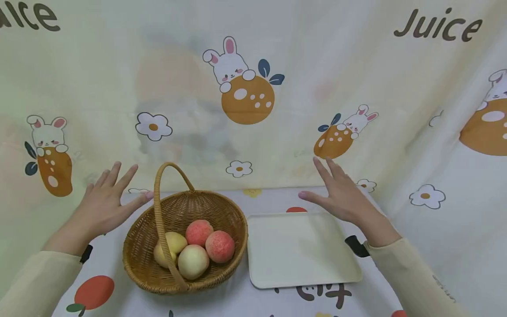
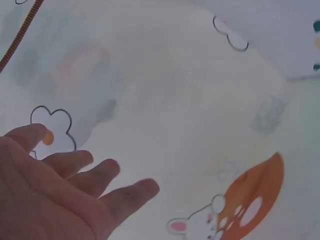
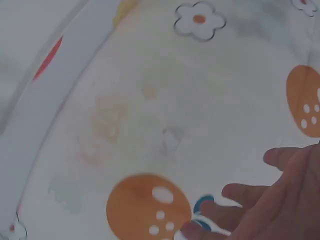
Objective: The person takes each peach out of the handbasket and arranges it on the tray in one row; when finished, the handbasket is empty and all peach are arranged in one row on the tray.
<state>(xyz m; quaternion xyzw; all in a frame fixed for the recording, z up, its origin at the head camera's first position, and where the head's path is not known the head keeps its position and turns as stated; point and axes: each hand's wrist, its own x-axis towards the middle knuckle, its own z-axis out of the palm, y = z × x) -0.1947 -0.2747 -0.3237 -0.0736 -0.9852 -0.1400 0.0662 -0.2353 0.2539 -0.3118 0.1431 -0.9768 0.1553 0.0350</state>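
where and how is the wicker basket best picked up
Probably at the top of its arched handle, coming from the left with the left hand, which is nearest. The handle arches high over the basket, leaving room for fingers above the fruit.

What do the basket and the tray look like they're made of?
The basket looks like wicker, perhaps rattan, slightly glossy: crisscrossed brown strands show. The tray is probably plastic, fairly matte, judging by its smooth, cream surface without sharp highlights.
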